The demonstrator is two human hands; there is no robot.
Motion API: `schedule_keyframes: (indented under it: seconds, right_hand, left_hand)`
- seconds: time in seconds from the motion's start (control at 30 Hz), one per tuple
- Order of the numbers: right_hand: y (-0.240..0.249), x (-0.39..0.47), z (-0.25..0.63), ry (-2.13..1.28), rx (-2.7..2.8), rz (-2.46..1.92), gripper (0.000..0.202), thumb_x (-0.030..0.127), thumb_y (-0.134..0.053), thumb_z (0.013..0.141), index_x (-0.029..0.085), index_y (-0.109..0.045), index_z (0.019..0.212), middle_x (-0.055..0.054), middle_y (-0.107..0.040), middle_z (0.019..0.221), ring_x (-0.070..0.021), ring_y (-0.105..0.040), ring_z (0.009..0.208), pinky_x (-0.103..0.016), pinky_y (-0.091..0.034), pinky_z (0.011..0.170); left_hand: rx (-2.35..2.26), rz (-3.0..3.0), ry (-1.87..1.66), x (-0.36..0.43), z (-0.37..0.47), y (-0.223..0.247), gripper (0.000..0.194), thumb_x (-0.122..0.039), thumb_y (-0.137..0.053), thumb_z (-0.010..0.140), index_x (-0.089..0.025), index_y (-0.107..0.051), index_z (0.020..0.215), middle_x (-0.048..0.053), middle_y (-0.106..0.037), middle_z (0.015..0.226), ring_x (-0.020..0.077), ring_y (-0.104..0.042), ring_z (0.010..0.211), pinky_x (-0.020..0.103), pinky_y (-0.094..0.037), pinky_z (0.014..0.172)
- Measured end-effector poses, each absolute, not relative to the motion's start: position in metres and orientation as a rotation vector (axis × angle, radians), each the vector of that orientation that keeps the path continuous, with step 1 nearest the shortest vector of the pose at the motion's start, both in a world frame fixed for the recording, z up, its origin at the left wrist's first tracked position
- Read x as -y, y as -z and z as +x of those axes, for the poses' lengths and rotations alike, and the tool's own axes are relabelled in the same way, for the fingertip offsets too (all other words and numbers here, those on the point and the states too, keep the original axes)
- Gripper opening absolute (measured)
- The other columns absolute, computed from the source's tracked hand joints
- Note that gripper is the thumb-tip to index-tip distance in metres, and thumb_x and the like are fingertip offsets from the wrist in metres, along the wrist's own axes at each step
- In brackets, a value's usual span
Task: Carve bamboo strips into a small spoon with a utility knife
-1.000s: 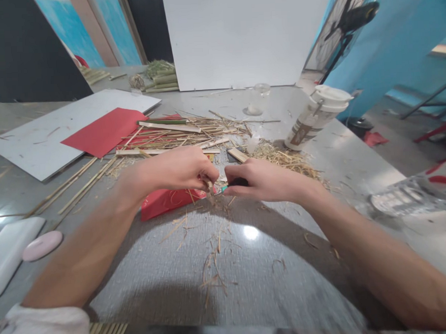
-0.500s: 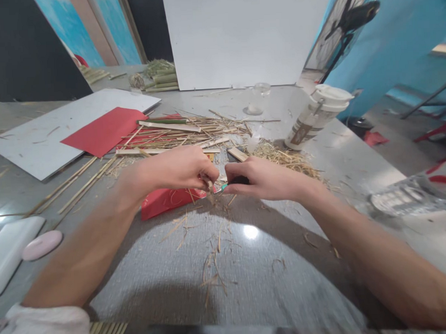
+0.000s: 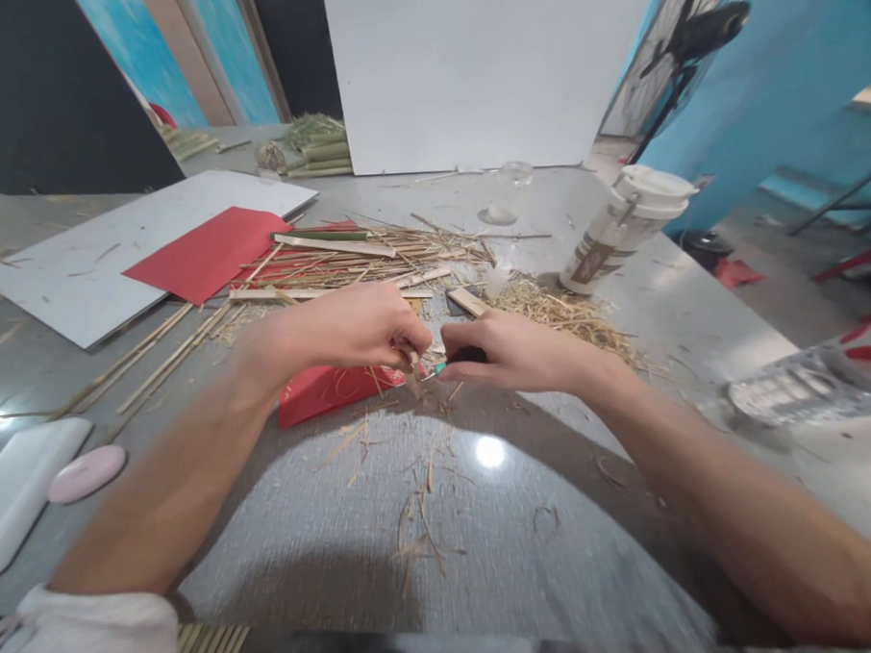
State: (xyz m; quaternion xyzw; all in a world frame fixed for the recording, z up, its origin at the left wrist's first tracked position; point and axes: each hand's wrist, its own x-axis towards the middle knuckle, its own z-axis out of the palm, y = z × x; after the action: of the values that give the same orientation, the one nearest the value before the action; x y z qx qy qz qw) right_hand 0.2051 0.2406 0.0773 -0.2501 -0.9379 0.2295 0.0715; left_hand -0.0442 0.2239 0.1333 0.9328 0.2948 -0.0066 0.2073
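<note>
My left hand [image 3: 378, 327] is closed round a small tan piece [image 3: 412, 366] that looks like bamboo or straw; its far end is blurred. Facing it, my right hand [image 3: 513, 350] grips a dark-handled tool [image 3: 468, 355] with a green part near its front, the tip touching or very near the tan piece. Below and behind my left hand lies a red sheet [image 3: 323, 393] on the grey table [image 3: 502, 535]. Thin shavings [image 3: 421, 524] are scattered under and in front of both hands.
Thin sticks [image 3: 338, 259] and a heap of shavings [image 3: 565, 313] lie beyond my hands. A white cup [image 3: 623, 227] and a clear bottle [image 3: 806, 387] are at the right. At the left are a white board [image 3: 72, 275], a white case [image 3: 28, 489] and a pink oval object [image 3: 87, 474].
The whole view has shifted slightly. My hands keep nearly the same pose, both holding the same things, close together.
</note>
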Motion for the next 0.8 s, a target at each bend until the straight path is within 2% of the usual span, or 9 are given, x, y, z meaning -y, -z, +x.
schedule_keyframes:
  seconds: [0.13, 0.43, 0.8]
  right_hand:
    - [-0.069, -0.241, 0.207, -0.701, 2.877, -0.798, 0.033, 0.049, -0.061, 0.106, 0.02, -0.065, 0.09, 0.003, -0.055, 0.068, -0.013, -0.04, 0.06, -0.032, -0.023, 0.063]
    - [-0.09, -0.239, 0.206, -0.737, 2.785, -0.769, 0.031, 0.046, -0.063, 0.106, 0.021, -0.059, 0.088, 0.005, -0.053, 0.068, -0.0113, -0.042, 0.059, -0.03, -0.025, 0.062]
    - [-0.088, -0.238, 0.207, -0.715, 2.796, -0.793, 0.03, 0.044, -0.063, 0.105, 0.021, -0.058, 0.087, 0.005, -0.052, 0.068, -0.0115, -0.04, 0.06, -0.031, -0.024, 0.063]
  left_hand:
    - [-0.81, 2.584, 0.008, -0.224, -0.045, -0.133, 0.021, -0.01, -0.07, 0.093, -0.026, -0.084, 0.091, -0.003, -0.082, 0.074, 0.0134, -0.074, 0.068, 0.024, -0.043, 0.063]
    - [-0.828, 2.581, 0.024, -0.223, -0.044, -0.134, 0.017, -0.013, -0.072, 0.094, -0.025, -0.084, 0.092, -0.004, -0.079, 0.069, 0.0123, -0.071, 0.064, 0.024, -0.041, 0.061]
    - [-0.822, 2.584, 0.019, -0.222, -0.044, -0.135, 0.019, -0.014, -0.071, 0.095, -0.026, -0.084, 0.091, -0.003, -0.08, 0.07, 0.0136, -0.072, 0.064, 0.026, -0.04, 0.061]
